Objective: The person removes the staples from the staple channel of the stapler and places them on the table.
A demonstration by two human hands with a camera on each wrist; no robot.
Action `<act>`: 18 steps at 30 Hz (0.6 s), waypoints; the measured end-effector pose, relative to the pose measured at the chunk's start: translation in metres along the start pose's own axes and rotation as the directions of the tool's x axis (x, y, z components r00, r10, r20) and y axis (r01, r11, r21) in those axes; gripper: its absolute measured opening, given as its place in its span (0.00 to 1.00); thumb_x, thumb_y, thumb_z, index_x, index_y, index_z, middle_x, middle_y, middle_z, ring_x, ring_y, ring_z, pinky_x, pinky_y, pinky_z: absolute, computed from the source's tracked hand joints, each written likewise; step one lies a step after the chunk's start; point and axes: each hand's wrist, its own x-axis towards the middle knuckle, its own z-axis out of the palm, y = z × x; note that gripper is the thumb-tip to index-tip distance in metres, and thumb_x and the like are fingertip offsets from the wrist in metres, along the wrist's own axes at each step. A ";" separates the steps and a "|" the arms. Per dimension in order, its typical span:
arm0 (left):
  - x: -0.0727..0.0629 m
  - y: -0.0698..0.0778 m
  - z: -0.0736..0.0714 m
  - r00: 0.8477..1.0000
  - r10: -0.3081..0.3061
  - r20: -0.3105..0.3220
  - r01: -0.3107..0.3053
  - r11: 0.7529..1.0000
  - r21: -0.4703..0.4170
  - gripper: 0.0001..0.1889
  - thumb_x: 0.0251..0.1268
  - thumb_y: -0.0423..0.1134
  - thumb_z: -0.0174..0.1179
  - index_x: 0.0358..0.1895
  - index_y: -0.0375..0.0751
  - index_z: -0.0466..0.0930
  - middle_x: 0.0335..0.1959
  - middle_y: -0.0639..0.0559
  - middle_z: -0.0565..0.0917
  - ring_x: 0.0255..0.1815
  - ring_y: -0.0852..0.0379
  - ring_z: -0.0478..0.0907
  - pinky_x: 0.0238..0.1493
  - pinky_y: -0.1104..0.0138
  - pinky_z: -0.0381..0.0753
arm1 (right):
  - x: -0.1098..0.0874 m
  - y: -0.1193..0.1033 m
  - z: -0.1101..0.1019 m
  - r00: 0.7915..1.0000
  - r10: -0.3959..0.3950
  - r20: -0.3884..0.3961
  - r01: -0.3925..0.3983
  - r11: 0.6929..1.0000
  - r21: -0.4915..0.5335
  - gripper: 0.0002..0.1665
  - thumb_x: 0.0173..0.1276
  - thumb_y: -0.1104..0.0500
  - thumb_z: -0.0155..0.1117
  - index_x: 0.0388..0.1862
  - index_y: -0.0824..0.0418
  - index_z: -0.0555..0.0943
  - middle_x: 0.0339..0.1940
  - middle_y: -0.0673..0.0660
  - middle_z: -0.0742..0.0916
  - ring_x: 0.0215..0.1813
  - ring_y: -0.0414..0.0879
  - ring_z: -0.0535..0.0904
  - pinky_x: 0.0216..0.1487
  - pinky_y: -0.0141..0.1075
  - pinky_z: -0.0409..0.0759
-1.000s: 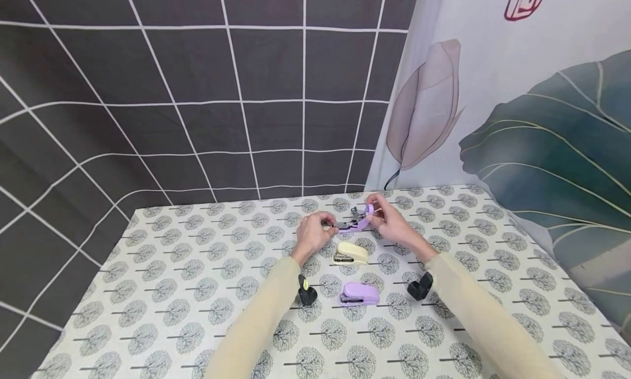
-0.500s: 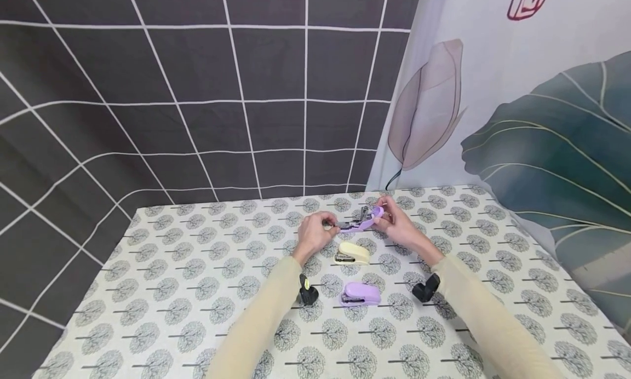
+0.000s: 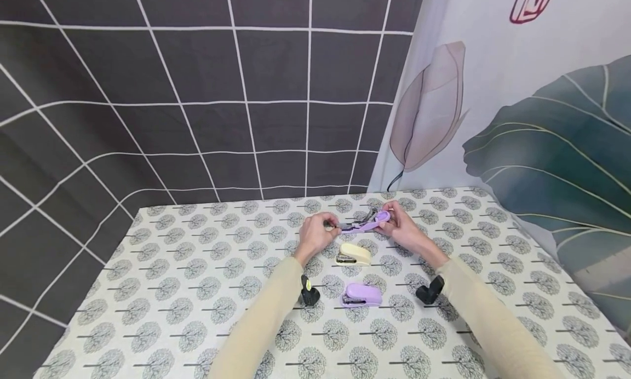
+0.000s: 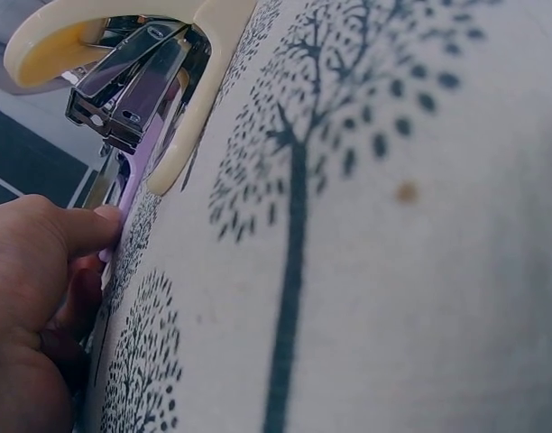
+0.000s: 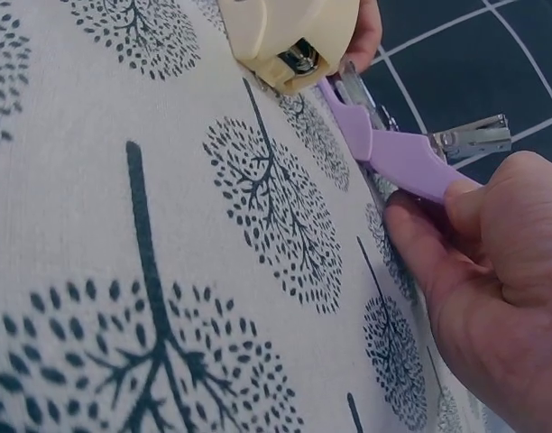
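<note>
An opened purple stapler (image 3: 382,217) spans the gap between both hands at the back of the table, its cover folded far back and its metal parts exposed. My left hand (image 3: 315,234) pinches its left end; in the left wrist view the thumb and fingers (image 4: 88,230) meet at a purple edge. Around the cover's end, my right hand (image 3: 405,231) has its thumb and fingers; the right wrist view shows the purple body (image 5: 411,161) running into that grip, with a metal piece (image 5: 474,137) sticking up. A cream stapler (image 3: 357,254) lies just in front of the hands.
Nearer the front, a second purple stapler (image 3: 363,295) rests on the tree-print tablecloth (image 3: 207,319), between the forearms. Black wrist cameras (image 3: 309,292) are strapped on both sleeves. A dark gridded curtain (image 3: 207,94) stands behind the table.
My right hand has moved right and slightly down, swinging the purple stapler's cover further back and flatter. The left hand has kept its pinch in nearly the same place.
</note>
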 end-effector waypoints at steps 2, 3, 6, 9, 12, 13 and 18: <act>0.000 0.000 0.000 1.000 -0.002 -0.002 0.002 1.000 0.002 0.09 0.57 0.41 0.73 0.40 0.52 0.85 0.39 0.61 0.85 0.40 0.58 0.80 0.49 0.57 0.74 | -0.001 0.000 -0.001 1.000 0.006 0.004 -0.006 1.000 -0.002 0.22 0.68 0.78 0.49 0.58 0.70 0.59 0.51 0.71 0.76 0.55 0.60 0.79 0.56 0.38 0.79; -0.001 0.000 0.000 1.000 -0.003 -0.003 0.003 1.000 0.003 0.09 0.57 0.41 0.73 0.40 0.52 0.85 0.38 0.61 0.85 0.40 0.59 0.80 0.49 0.57 0.74 | -0.001 -0.001 -0.001 1.000 0.016 0.006 -0.016 1.000 -0.006 0.23 0.69 0.78 0.51 0.59 0.70 0.59 0.52 0.72 0.76 0.56 0.60 0.79 0.56 0.39 0.79; 0.000 0.000 0.001 1.000 -0.002 -0.003 0.002 1.000 0.006 0.09 0.57 0.41 0.73 0.41 0.52 0.85 0.38 0.61 0.85 0.39 0.59 0.80 0.49 0.58 0.74 | -0.005 -0.008 -0.004 0.999 0.036 -0.004 -0.036 0.996 -0.076 0.28 0.70 0.74 0.56 0.65 0.72 0.58 0.58 0.73 0.74 0.57 0.63 0.78 0.57 0.44 0.78; 0.000 0.000 0.001 1.000 0.001 0.000 -0.001 1.000 -0.002 0.09 0.57 0.41 0.73 0.41 0.51 0.85 0.38 0.61 0.85 0.39 0.59 0.80 0.50 0.58 0.74 | -0.009 -0.023 -0.005 0.997 0.011 -0.080 -0.027 0.977 -0.210 0.32 0.70 0.70 0.59 0.68 0.74 0.57 0.62 0.74 0.71 0.59 0.64 0.74 0.59 0.50 0.76; 0.000 0.000 0.001 1.000 0.010 -0.004 -0.010 1.000 -0.001 0.09 0.57 0.40 0.73 0.40 0.51 0.85 0.38 0.61 0.85 0.39 0.59 0.80 0.49 0.57 0.74 | -0.010 -0.044 0.001 0.976 -0.105 -0.190 0.036 0.941 -0.336 0.28 0.70 0.69 0.59 0.65 0.77 0.63 0.60 0.73 0.72 0.56 0.62 0.75 0.57 0.48 0.76; 0.000 0.000 0.001 1.000 0.013 -0.006 -0.013 1.000 -0.002 0.09 0.57 0.40 0.73 0.40 0.51 0.85 0.38 0.61 0.85 0.39 0.59 0.80 0.49 0.57 0.74 | -0.010 -0.051 0.005 0.969 -0.133 -0.210 0.051 0.933 -0.355 0.25 0.70 0.70 0.59 0.62 0.77 0.66 0.58 0.72 0.74 0.54 0.62 0.76 0.55 0.45 0.78; 0.001 0.000 0.002 1.000 0.020 -0.007 -0.020 1.000 0.002 0.08 0.57 0.40 0.73 0.40 0.52 0.86 0.39 0.60 0.86 0.39 0.58 0.81 0.49 0.57 0.74 | -0.007 -0.069 0.026 0.987 -0.134 -0.090 0.094 0.931 -0.354 0.12 0.71 0.70 0.58 0.50 0.77 0.76 0.40 0.69 0.84 0.39 0.63 0.82 0.35 0.36 0.82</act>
